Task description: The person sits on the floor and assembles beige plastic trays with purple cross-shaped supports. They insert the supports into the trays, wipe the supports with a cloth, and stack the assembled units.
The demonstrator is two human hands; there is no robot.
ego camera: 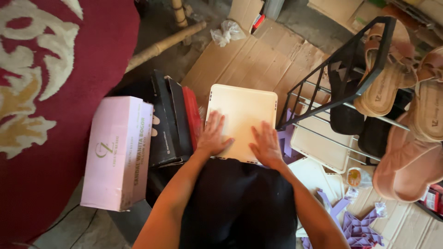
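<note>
Cream plastic panel (242, 121) lies flat over the lap, on the cardboard floor (258, 60). Left hand (212, 137) and right hand (265, 145) press on its near edge, fingers spread, gripping nothing. Looks light, stiff, smooth; side edges suit grasping. Black boxes (168, 120) and metal shoe rack (350, 87) crowd both sides.

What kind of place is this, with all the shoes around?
Probably a home storeroom or small shoe-selling corner. Sandals sit on a black metal rack, shoe boxes such as the pink box stand on the floor, and flattened cardboard covers it. Both hands, left hand and right hand, press a cream plastic panel.
</note>
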